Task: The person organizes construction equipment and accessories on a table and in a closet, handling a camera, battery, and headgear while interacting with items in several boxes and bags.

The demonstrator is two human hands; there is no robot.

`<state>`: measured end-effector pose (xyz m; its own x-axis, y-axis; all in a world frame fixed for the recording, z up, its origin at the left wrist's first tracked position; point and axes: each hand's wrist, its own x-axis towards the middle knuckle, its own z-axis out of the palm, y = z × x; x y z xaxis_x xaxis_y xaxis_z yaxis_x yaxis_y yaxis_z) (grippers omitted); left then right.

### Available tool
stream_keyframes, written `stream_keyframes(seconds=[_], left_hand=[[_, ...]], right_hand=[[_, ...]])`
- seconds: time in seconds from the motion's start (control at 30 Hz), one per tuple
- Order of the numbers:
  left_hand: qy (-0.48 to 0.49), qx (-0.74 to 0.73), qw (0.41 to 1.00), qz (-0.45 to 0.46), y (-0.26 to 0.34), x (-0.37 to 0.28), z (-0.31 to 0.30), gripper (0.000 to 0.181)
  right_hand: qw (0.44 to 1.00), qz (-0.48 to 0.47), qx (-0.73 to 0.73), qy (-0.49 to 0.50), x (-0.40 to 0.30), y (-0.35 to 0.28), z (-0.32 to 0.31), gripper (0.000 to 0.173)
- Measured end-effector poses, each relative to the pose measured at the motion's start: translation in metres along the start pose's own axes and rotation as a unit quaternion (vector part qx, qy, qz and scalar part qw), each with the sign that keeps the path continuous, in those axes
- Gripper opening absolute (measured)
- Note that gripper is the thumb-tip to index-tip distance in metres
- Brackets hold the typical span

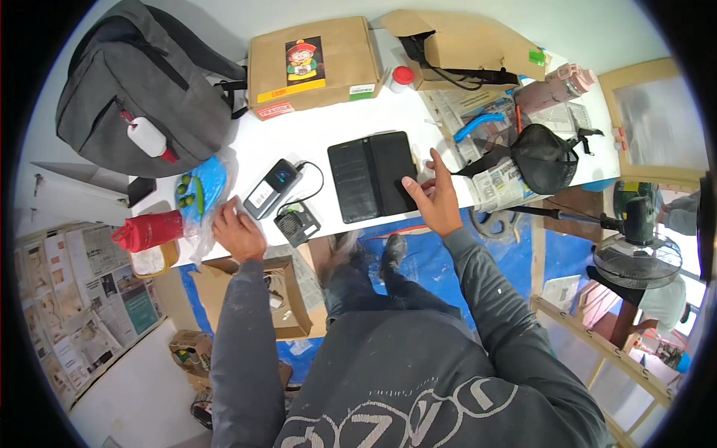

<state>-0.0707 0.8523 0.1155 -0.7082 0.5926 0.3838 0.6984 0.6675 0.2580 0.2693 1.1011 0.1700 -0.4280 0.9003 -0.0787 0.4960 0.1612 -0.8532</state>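
On the white table, my left hand [241, 232] rests near the front edge with loosely bent fingers, between a clear and blue plastic bag [210, 182] and a grey power bank [273, 189] with a lit display. A black cable [322, 182] loops out from the power bank. A small black device with a grille [297, 224] lies at the table edge beside it. My right hand [434, 196] is held at the right side of an open black wallet-style phone case [372, 176], thumb and fingers apart, nothing in it. Whether the thumb touches the case I cannot tell.
A grey backpack [151, 95], a cardboard box [341, 61] and an opened carton [470, 50] stand at the back. Green chillies and limes [190, 193] lie by a red bottle [151, 231]. Rightward are a black respirator mask [543, 159], a pink bottle [554, 89] and a fan [637, 257].
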Motion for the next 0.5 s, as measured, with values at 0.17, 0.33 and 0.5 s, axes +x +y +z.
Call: stream_keyframes(seconds=[0.17,0.33,0.5], left_hand=[[-0.009,0.011,1.000,-0.004,0.002,0.002,0.000,0.044],[-0.022,0.013,0.999,-0.022,0.002,0.001,-0.001,0.044],[-0.025,0.000,0.999,-0.027,0.004,0.001,0.000,0.043]], right_hand=[[0.997,-0.011,0.006,-0.082,0.024,0.003,-0.020,0.101],[0.989,-0.022,-0.055,-0.134,0.049,0.012,-0.019,0.112],[0.985,-0.013,-0.074,-0.157,0.052,0.006,-0.019,0.110]])
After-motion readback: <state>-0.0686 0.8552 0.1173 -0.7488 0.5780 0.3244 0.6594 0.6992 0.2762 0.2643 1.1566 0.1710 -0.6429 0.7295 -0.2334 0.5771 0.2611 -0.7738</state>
